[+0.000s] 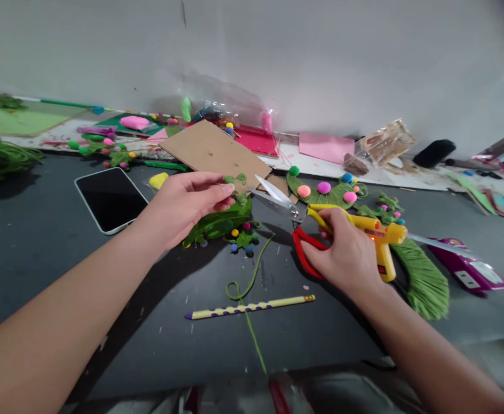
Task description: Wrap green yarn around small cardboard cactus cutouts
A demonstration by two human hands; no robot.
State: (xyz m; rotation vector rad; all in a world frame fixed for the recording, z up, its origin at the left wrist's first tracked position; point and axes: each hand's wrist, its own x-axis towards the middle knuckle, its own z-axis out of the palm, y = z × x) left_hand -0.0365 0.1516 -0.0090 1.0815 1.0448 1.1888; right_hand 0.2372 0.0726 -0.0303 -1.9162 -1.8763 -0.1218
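Observation:
My left hand [187, 204] pinches a small green leafy piece [240, 190] between thumb and fingers. In my right hand [349, 253] are scissors [277, 201] with one red and one yellow handle, their blades parted and pointing at the green piece. Below my left hand lies a bigger green bundle [221, 221], beside a leafy piece with coloured balls [243, 240]. A yellow glue gun [383, 244] lies just past my right hand, partly hidden by it. A green cord [255, 279] curls on the dark table [148, 351] and passes by a pale pencil [252, 307].
A phone [111, 200] lies left of my left hand. Brown cardboard [212, 149] sits behind both hands. Green yarn [2, 152] is heaped at the far left. To the right are a green wrapped arc [426, 282], a purple packet [469, 267] and a green piece with pompoms [320, 192].

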